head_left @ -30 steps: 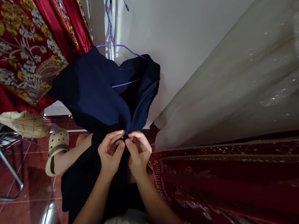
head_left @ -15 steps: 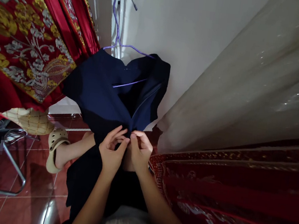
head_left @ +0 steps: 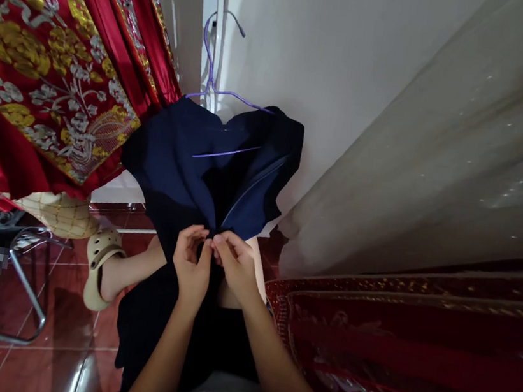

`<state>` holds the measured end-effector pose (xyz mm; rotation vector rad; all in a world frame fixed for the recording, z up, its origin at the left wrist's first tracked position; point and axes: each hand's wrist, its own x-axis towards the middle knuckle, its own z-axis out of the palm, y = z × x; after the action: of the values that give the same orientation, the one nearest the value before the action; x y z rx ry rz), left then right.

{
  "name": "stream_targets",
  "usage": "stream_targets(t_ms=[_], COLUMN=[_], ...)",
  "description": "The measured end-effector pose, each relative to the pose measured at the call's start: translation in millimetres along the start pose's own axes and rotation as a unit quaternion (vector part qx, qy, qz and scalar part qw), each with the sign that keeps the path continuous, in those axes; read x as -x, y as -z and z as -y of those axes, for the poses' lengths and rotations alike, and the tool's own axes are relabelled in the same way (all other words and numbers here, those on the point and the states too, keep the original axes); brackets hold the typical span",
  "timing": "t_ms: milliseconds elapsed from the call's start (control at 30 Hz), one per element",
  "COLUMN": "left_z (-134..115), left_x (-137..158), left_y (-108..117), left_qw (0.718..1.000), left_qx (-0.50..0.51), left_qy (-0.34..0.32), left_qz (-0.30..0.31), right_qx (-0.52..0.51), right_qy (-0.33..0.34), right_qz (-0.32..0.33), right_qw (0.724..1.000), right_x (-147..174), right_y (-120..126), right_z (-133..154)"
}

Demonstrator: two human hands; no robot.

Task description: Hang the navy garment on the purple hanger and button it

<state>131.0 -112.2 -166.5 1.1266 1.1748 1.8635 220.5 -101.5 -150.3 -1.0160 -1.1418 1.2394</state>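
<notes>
A dark navy dress [head_left: 178, 153] hangs from a purple wire hanger [head_left: 236, 95] in front of me. A zipper [head_left: 256, 185] runs along its opening, which gapes wide at the top. Where the opening narrows, my left hand [head_left: 192, 264] pinches the fabric edge between thumb and fingers. Close beside it, my right hand [head_left: 234, 263] pinches at the same spot, its fingertips touching or nearly touching the left ones. The zipper's slider is hidden by my fingers. Below my hands the dark cloth drapes over my lap.
Red garments with gold and silver embroidery [head_left: 57, 66] hang at the left. A pale glittery gown [head_left: 421, 153] and red cloth [head_left: 415, 345] fill the right. A metal-framed chair [head_left: 31, 294] stands on the red tiled floor [head_left: 59, 343], near a foot in a beige clog [head_left: 101, 265].
My hands have shifted slightly left along with the dress's opening, which now gapes a little more. The view has tilted a little, so the hanger appears lower and further right.
</notes>
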Motion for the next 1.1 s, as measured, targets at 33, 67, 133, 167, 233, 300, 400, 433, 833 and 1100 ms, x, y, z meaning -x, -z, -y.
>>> stream_targets(t_ms=[33, 67, 133, 167, 233, 300, 400, 433, 833, 1100], left_z=[2, 4, 8, 8, 8, 6, 7, 9, 53, -83], left_x=[0, 0, 0, 0, 1, 3, 3, 3, -17, -148], left_y=[0, 0, -1, -1, -2, -2, -2, -2, -8, -30], left_qw=[1.000, 0.999, 0.998, 0.997, 0.997, 0.996, 0.993, 0.991, 0.966, 0.933], left_qx=[-0.013, -0.028, -0.049, -0.053, -0.056, -0.064, -0.096, -0.108, -0.159, -0.130], left_qy=[0.000, 0.001, -0.003, -0.008, -0.020, -0.029, -0.049, -0.056, -0.044, -0.283], left_qz=[0.012, 0.026, 0.050, 0.057, 0.057, 0.051, 0.051, 0.054, 0.199, 0.180], right_qx=[-0.009, -0.011, -0.009, -0.012, -0.037, -0.074, -0.111, -0.117, -0.117, 0.008], right_qy=[-0.009, -0.018, -0.033, -0.043, -0.074, -0.106, -0.118, -0.110, 0.021, 0.101], right_qz=[0.006, 0.015, 0.042, 0.057, 0.084, 0.096, 0.089, 0.081, 0.039, 0.091], right_qw=[1.000, 1.000, 0.999, 0.997, 0.993, 0.987, 0.983, 0.984, 0.992, 0.991], right_x=[-3, -6, -14, -17, -21, -25, -37, -45, -151, -124], right_y=[1, 2, 5, 7, 12, 17, 19, 19, -3, -1], right_z=[6, 12, 22, 26, 30, 33, 39, 45, 160, 151])
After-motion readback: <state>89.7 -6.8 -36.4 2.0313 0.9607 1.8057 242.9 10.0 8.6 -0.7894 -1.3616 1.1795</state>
